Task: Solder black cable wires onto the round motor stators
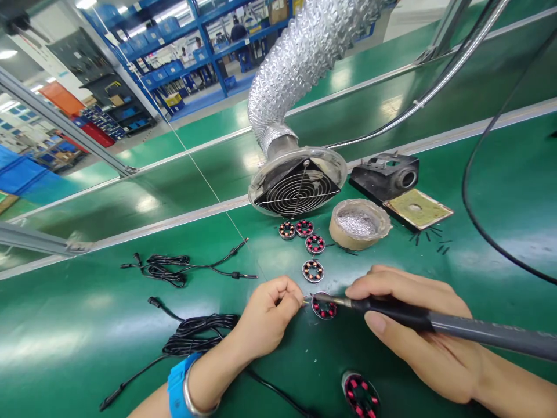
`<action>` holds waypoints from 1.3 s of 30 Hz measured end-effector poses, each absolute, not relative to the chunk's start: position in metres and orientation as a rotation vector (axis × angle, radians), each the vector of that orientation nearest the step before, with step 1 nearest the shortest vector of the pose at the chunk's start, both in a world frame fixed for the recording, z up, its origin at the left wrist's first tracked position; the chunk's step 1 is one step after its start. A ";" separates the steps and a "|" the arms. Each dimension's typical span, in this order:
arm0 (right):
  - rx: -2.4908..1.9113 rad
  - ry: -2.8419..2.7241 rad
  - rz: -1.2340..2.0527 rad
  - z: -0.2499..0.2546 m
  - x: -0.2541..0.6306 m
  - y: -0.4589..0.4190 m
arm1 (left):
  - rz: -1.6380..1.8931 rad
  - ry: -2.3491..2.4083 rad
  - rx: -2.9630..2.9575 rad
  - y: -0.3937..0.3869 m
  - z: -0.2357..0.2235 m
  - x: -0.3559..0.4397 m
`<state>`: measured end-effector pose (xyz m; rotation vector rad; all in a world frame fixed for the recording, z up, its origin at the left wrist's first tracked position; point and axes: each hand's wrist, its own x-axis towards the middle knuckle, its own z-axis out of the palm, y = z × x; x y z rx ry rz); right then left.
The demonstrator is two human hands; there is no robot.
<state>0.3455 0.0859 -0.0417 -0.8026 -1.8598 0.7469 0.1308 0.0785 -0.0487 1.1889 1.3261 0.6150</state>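
Note:
My right hand (418, 331) is wrapped round the dark handle of a soldering iron (394, 312). The iron's tip meets the upper rim of a small round stator (324, 307) with red windings. My left hand (274, 313) is closed in a pinch at the stator's left side. A short yellowish end of a thin wire (306, 302) pokes out from its fingertips; the rest of the wire is hidden. Just beyond lies a stator with copper-coloured windings (313, 270), and farther back are several more stators (315, 244). Another red-wound stator (361, 396) sits near the bottom edge.
A round tub (360, 226) of silvery bits stands beyond my right hand. Behind it are a black iron holder (387, 174) and a yellow sponge (418, 209). A fume extractor (298, 186) hangs over the back. Coiled black cables (200, 334) lie leftward on the green table (500, 244).

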 end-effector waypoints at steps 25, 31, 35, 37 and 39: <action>-0.712 -1.972 0.681 -0.037 0.341 0.081 | 0.623 1.346 1.172 0.077 -0.047 0.132; -0.736 -1.940 0.651 -0.036 0.344 0.078 | 0.630 1.325 1.204 0.078 -0.046 0.131; -0.734 -1.948 0.642 -0.036 0.346 0.077 | 0.622 1.323 1.179 0.078 -0.046 0.132; -0.729 -1.941 0.638 -0.038 0.346 0.076 | 0.627 1.323 1.174 0.078 -0.046 0.132; -0.742 -1.914 0.610 -0.040 0.345 0.077 | 0.625 1.329 1.170 0.078 -0.045 0.132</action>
